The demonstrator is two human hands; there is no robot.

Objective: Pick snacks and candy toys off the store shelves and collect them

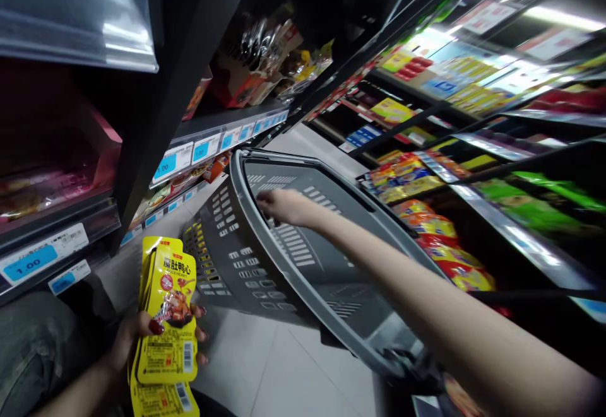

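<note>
My left hand is closed around a stack of yellow snack packets, held upright at the lower left. My right hand reaches into a grey plastic shopping basket that is tilted on its side, its fingers down near the slotted inner wall. The fingers look curled, but what they hold, if anything, is hidden. The basket's dark handle arcs across in front of its opening. My right forearm stretches from the lower right corner over the basket's rim.
Dark store shelves with blue price tags stand on the left, with snack boxes above. Shelves of colourful packets line the right side. A pale tiled floor runs between them. My knee in dark trousers shows at lower left.
</note>
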